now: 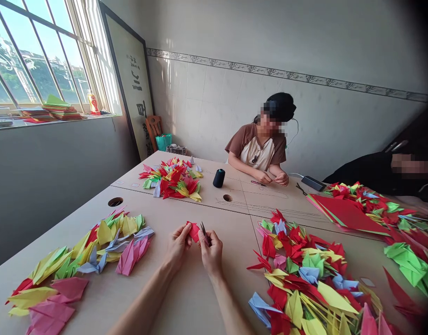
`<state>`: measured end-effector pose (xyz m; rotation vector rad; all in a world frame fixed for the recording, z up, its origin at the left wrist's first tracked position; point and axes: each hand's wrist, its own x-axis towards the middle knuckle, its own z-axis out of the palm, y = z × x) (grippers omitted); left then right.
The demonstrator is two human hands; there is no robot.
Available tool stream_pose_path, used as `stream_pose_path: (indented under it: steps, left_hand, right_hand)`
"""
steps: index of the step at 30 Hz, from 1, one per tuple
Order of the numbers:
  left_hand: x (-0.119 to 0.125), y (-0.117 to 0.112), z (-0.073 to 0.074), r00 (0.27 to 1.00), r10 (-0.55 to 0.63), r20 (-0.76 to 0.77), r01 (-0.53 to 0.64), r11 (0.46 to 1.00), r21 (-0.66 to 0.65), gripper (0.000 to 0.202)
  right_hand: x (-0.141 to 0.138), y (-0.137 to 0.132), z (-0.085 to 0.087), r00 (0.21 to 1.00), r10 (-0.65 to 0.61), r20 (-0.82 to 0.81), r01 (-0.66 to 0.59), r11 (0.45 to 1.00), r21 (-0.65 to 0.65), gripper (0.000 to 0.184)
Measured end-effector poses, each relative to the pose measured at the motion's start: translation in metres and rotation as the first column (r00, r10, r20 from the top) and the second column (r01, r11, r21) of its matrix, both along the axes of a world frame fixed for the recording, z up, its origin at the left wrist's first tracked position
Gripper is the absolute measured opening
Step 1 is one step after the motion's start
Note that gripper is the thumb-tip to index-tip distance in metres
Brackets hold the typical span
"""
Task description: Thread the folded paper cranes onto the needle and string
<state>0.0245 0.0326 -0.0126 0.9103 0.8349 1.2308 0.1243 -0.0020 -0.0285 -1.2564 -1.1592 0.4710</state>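
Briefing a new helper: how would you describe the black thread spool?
At the far end of the table, find the heap of folded paper cranes. Just right of it stands the spool of black thread, the only upright dark cylinder there.

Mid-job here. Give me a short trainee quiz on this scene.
1. Which hand holds the pointed tool?
2. True or false: the seated person's hands are touching the black spool.
3. Fill in the blank: the left hand pinches a ___ paper piece.

Key: 1. right hand; 2. false, the hands and the spool are apart; 3. red.
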Motion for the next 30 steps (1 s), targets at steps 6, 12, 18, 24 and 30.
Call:
stream_pose_path:
  steps: [6,12,18,24,30]
  left_hand:
    - [-0.007,0.022,0.016,0.990,0.080,-0.112,-0.078,0.997,0.024,0.037]
    - [-0.001,0.092,0.055,0.885,0.144,-0.444,-0.042,0.972,0.231,0.027]
    - [-0.005,0.174,0.092,0.767,0.315,-0.559,-0.132,0.930,0.343,0.014]
    - [-0.010,0.210,0.096,0.636,0.397,-0.661,-0.160,0.907,0.390,0.016]
    - [-0.004,0.220,0.087,0.545,0.414,-0.729,-0.137,0.902,0.410,0.021]
  right_hand:
    - [-0.001,-0.001,0.008,0.973,-0.095,-0.211,0.104,0.994,0.036,0.033]
    - [-0.003,-0.001,0.010,0.943,-0.074,-0.325,0.086,0.996,0.025,0.035]
    - [-0.003,0.002,0.005,0.915,-0.008,-0.403,0.025,0.999,0.038,0.034]
    - [-0.001,0.004,0.002,0.914,-0.004,-0.406,0.012,1.000,0.017,0.035]
    - [-0.001,0.006,-0.001,0.914,-0.011,-0.405,0.012,1.000,0.001,0.036]
